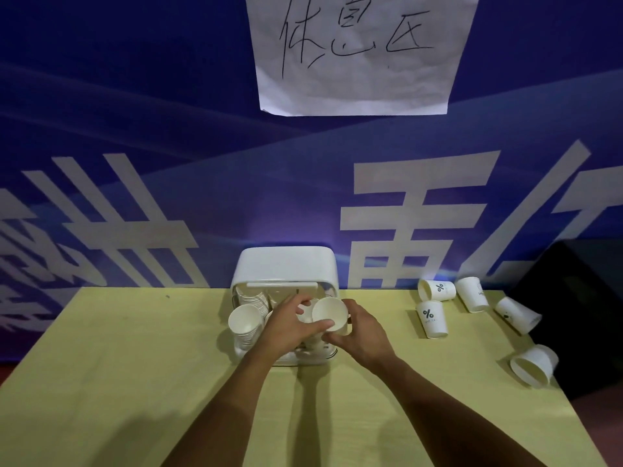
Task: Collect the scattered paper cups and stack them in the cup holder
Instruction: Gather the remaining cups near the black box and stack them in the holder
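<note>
- Our left hand [290,326] and right hand [362,333] curl round one paper cup [329,313], just over the cup holder [286,264] at the table's [135,365] far edge.
- Its mouth tilts toward us.

The left forearm [232,402] and right forearm [438,399], both bare, reach up from the lower edge and converge. The left grip [290,326] lays its thumb along the near rim of a paper cup [329,311], fingers bent at the cup's left side. The right grip [359,332] curls its fingers round the same cup from the right, knuckles up. The fingertips of the two grips nearly meet.
</note>
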### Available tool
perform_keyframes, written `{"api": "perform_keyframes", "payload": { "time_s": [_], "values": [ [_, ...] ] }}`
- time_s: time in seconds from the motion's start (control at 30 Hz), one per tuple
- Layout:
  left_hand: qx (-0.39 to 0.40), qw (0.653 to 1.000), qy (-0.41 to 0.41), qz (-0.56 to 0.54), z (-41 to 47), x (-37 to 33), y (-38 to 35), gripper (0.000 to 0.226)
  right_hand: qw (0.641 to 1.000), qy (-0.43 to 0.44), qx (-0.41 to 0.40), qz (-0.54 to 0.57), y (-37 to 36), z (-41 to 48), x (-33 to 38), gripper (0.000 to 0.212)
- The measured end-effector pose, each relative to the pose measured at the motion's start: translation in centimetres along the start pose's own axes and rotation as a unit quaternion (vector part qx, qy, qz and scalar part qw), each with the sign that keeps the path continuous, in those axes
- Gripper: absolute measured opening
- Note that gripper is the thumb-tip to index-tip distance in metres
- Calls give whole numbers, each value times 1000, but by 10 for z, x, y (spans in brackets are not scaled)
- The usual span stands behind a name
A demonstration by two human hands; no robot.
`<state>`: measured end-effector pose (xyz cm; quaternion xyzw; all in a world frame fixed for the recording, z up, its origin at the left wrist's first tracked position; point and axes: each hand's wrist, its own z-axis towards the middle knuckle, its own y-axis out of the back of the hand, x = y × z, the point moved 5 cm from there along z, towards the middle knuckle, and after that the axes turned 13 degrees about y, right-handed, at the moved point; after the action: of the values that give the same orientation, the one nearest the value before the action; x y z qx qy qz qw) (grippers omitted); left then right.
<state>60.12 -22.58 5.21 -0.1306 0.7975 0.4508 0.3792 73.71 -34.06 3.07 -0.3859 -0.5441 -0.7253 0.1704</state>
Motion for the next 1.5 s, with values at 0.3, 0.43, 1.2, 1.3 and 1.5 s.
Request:
{"api": "perform_keyframes", "payload": {
  "time_s": [0.3,0.43,1.2,1.3,1.5],
  "values": [
    [16,999,-32,9,-14,0,17,69,999,43,29,-7,-8,11,28,78],
    [-2,1000,-19,-1,-14,4,24,64,998,42,51,-7,-13,13,28,77],
    [-162,965,96,184,10,52,44,87,984,53,117,-126,-34,12,-1,50],
    [-153,958,91,224,14,52,39,84,985,47,113,-123,-31,11,-7,49],
    [-130,954,86,256,22,59,31,89,983,34,116,-137,-27,4,-18,49]
  ]
}}
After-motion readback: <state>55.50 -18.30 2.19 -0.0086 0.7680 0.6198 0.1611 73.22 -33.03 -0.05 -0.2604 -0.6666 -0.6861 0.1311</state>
